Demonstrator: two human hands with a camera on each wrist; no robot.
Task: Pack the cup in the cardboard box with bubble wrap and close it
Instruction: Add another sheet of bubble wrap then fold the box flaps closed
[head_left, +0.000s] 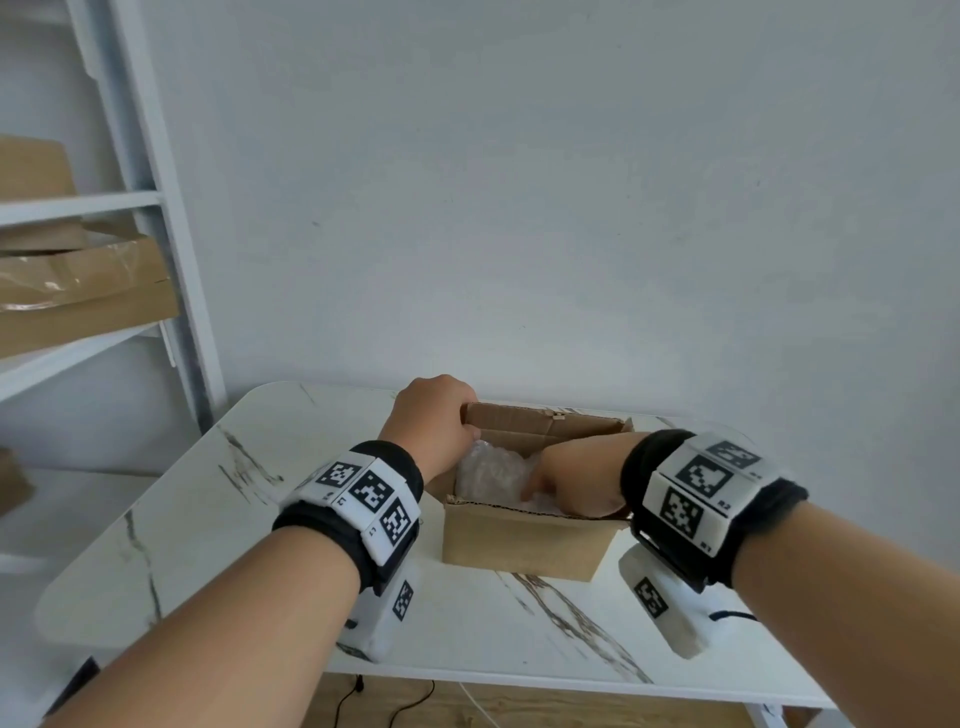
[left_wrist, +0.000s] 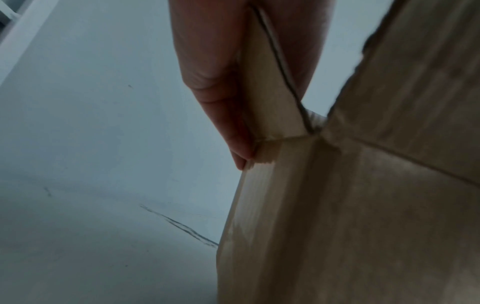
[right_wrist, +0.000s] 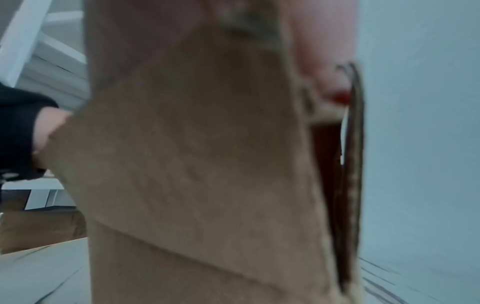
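Note:
A small brown cardboard box (head_left: 519, 540) stands open on the white marble table (head_left: 249, 525). Inside lies a bundle of bubble wrap (head_left: 491, 470); no cup shows through it. My left hand (head_left: 431, 421) pinches the far-left flap (head_left: 509, 415) near its corner, and in the left wrist view its fingers (left_wrist: 213, 72) clamp the flap (left_wrist: 267, 88) from both sides. My right hand (head_left: 576, 478) reaches over the box's right edge into the opening, fingertips against the bubble wrap. In the blurred right wrist view the cardboard (right_wrist: 194, 164) fills the picture and hides the fingers' shape.
A white shelf unit (head_left: 145, 208) stands at the left with flat cardboard boxes (head_left: 88, 296) on it. A plain wall rises directly behind the table. Bare tabletop lies left of and in front of the box. Cables hang under the table's front edge (head_left: 395, 701).

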